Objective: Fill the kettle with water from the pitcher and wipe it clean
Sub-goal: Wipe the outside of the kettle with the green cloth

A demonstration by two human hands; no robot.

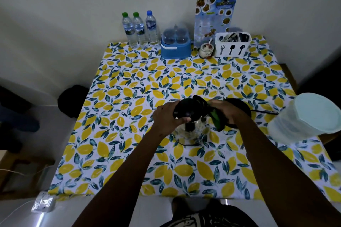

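Note:
A glass kettle with a black lid and a black-and-green handle stands on the lemon-print tablecloth near the table's middle. My left hand grips the black lid from the left, thumb across its front. My right hand wraps the top of the handle on the right. Behind my right hand lies the kettle's round black base, its cord running right. The translucent pitcher with a pale lid stands at the table's right edge.
Along the back wall stand three water bottles, a blue container with a clear domed lid, a small jar, a white cutlery holder and a menu card. A power strip lies on the floor at left.

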